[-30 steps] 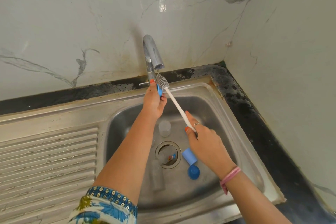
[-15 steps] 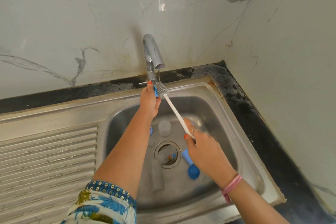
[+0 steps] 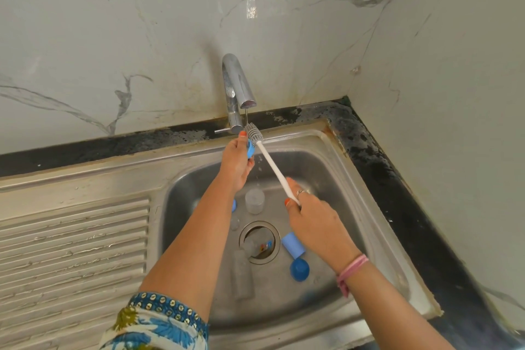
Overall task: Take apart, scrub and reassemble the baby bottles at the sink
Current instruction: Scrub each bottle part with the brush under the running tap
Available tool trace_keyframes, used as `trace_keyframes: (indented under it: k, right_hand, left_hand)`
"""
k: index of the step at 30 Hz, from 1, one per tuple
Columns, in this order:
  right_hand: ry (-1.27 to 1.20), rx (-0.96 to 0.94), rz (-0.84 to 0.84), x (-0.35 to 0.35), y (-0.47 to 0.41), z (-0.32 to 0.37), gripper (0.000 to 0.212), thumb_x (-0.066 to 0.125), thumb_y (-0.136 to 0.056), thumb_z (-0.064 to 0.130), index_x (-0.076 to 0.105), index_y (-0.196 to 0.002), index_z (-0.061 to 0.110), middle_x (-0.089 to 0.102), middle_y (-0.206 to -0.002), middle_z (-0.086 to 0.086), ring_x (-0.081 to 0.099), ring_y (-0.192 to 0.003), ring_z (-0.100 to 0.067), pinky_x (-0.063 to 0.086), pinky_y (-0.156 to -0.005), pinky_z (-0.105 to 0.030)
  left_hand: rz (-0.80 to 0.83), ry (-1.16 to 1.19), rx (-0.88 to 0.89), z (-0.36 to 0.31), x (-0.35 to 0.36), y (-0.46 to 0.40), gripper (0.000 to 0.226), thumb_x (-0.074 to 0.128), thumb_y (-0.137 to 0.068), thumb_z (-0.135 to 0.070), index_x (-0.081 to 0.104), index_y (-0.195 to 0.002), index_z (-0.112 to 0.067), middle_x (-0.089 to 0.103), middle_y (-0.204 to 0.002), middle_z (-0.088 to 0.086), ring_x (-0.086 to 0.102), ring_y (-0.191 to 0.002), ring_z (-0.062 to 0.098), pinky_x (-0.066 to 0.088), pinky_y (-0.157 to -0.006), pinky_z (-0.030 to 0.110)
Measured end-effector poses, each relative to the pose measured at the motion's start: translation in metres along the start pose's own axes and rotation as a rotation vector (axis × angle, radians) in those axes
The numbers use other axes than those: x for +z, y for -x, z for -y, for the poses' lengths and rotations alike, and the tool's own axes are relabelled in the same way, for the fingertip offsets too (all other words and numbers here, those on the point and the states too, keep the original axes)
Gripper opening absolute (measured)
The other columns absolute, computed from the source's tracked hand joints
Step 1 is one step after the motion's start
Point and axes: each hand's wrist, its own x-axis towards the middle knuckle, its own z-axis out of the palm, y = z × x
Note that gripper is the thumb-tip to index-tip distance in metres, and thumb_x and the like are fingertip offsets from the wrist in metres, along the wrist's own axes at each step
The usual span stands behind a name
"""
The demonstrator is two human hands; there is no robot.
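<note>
Under the faucet (image 3: 238,85), at the back rim of the steel sink (image 3: 377,207): left hand (image 3: 237,160) raised, fingers curled round a small blue bottle part (image 3: 250,150), only a sliver of it visible. Right hand (image 3: 311,219) lower and nearer, gripping the white handle of the bottle brush (image 3: 271,165) close to its end, thumb pressed along it. Grey bristle head of the brush up against the blue part, just below the spout, a thin thread of water falling onto it.

Down in the basin: a clear cap-like cup (image 3: 254,200) upright behind the drain (image 3: 259,242); a light blue cylinder (image 3: 293,245) lying just right of the drain, touching or nearly touching a darker blue round piece (image 3: 299,269) in front of it; another bit of blue (image 3: 233,205) peeking out from behind the left forearm; a clear bottle body (image 3: 242,275) lying left of the drain, faint and hard to make out.

Ribbed draining board (image 3: 74,244) to the left. Pink band (image 3: 350,270) on the right wrist, ring on a right finger, patterned blue sleeve (image 3: 159,324) on the left arm. Dark tabletop (image 3: 397,179) edging the sink, marbled wall (image 3: 113,37) behind.
</note>
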Motion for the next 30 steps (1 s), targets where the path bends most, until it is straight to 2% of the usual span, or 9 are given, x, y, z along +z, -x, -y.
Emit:
trace_keyframes:
  k: [2,5,9,13,17,20,22,25,30]
  right_hand:
    - [0.011,-0.008,-0.003,-0.001,-0.001,0.001,0.050,0.036,-0.104,0.031,0.024,-0.152,0.030,0.045,-0.069,0.005,0.046,-0.059,-0.010,0.043,-0.059,-0.026]
    - [0.055,-0.035,0.006,0.006,0.017,0.003,0.048,0.035,-0.103,0.031,0.026,-0.151,0.030,0.045,-0.062,0.006,0.046,-0.056,-0.012,0.048,-0.060,-0.033]
    - [-0.010,-0.008,0.000,0.005,0.006,-0.003,0.049,0.038,-0.103,0.030,0.028,-0.151,0.029,0.046,-0.066,0.005,0.045,-0.058,-0.010,0.042,-0.055,-0.024]
    - [-0.150,0.023,0.024,0.000,-0.009,-0.002,0.047,0.039,-0.102,0.032,0.032,-0.149,0.035,0.047,-0.078,0.005,0.049,-0.066,-0.011,0.045,-0.067,-0.027]
    - [-0.153,0.025,0.029,0.007,0.000,0.000,0.048,0.040,-0.102,0.034,0.029,-0.149,0.037,0.048,-0.073,0.004,0.050,-0.064,-0.012,0.051,-0.066,-0.033]
    - [-0.170,0.037,0.021,0.011,0.000,-0.002,0.047,0.040,-0.103,0.033,0.031,-0.149,0.033,0.049,-0.073,0.003,0.049,-0.062,-0.011,0.049,-0.063,-0.028]
    - [-0.193,0.046,0.039,0.012,0.001,-0.001,0.046,0.041,-0.102,0.033,0.033,-0.148,0.033,0.050,-0.075,0.001,0.051,-0.066,-0.012,0.052,-0.069,-0.033]
    - [-0.187,0.042,0.046,0.012,0.005,0.000,0.046,0.040,-0.102,0.034,0.033,-0.148,0.033,0.051,-0.076,0.000,0.054,-0.069,-0.016,0.055,-0.072,-0.038]
    - [-0.189,0.030,0.006,0.003,-0.007,0.001,0.046,0.039,-0.102,0.036,0.033,-0.148,0.037,0.049,-0.078,0.005,0.051,-0.067,-0.012,0.044,-0.063,-0.028]
  left_hand:
    - [-0.017,0.007,0.003,-0.002,-0.001,-0.001,0.029,0.044,-0.101,-0.039,0.055,-0.091,-0.015,0.049,-0.084,0.002,0.040,-0.069,0.010,0.042,-0.066,0.022]
    - [-0.058,0.055,0.015,-0.007,-0.007,-0.007,0.030,0.043,-0.101,-0.039,0.055,-0.106,-0.012,0.057,-0.091,0.002,0.049,-0.073,0.008,0.044,-0.073,0.022]
    - [0.026,-0.050,0.013,0.002,-0.006,-0.003,0.033,0.043,-0.101,-0.041,0.053,-0.112,-0.011,0.050,-0.089,0.004,0.042,-0.069,0.010,0.042,-0.064,0.020]
    - [0.008,0.068,-0.027,0.005,-0.008,0.002,0.046,0.056,-0.094,-0.041,0.046,-0.125,-0.009,0.048,-0.099,0.008,0.046,-0.074,0.012,0.049,-0.062,0.018]
    - [-0.163,0.185,0.031,0.006,-0.009,0.001,0.047,0.063,-0.090,-0.037,0.053,-0.117,-0.001,0.058,-0.108,0.012,0.060,-0.082,0.014,0.054,-0.062,0.017]
    - [-0.102,0.265,-0.008,0.003,-0.004,0.005,0.033,0.058,-0.092,-0.041,0.061,-0.097,-0.009,0.061,-0.104,0.008,0.063,-0.089,0.015,0.057,-0.070,0.019]
    - [-0.074,0.267,-0.024,0.002,0.000,0.006,0.036,0.057,-0.091,-0.046,0.062,-0.095,-0.011,0.063,-0.097,0.005,0.063,-0.087,0.013,0.057,-0.074,0.021]
    - [-0.059,0.218,0.015,0.004,0.003,0.006,0.035,0.059,-0.091,-0.046,0.063,-0.093,-0.011,0.063,-0.087,0.002,0.060,-0.079,0.009,0.054,-0.066,0.018]
    - [0.003,0.289,0.044,0.002,0.003,0.007,0.032,0.063,-0.090,-0.041,0.064,-0.090,-0.009,0.062,-0.087,0.003,0.063,-0.078,0.010,0.055,-0.071,0.020]
